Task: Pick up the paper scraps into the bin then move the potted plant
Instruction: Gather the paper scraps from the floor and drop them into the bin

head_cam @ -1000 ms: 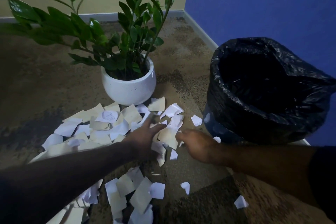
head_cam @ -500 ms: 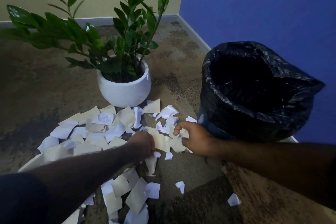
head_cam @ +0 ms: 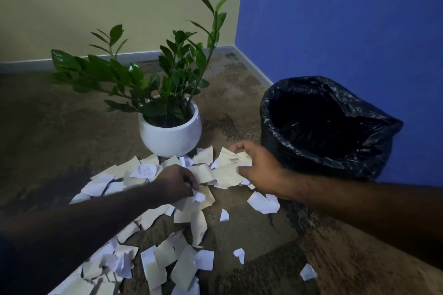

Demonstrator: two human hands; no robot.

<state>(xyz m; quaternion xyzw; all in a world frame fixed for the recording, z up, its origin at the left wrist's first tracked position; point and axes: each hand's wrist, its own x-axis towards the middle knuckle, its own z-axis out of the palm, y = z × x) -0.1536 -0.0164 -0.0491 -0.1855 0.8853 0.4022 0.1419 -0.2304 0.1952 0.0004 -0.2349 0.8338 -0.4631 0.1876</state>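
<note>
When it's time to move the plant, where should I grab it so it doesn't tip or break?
Hold the round white pot, not the stems. Its sides bulge smoothly with no handles, so probably cup one hand on each side, low under the widest part. Come from the front, where leaves don't overhang; they lean out to the left and up.

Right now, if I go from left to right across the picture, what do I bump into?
Left hand → white pot → right hand → black bin.
</note>
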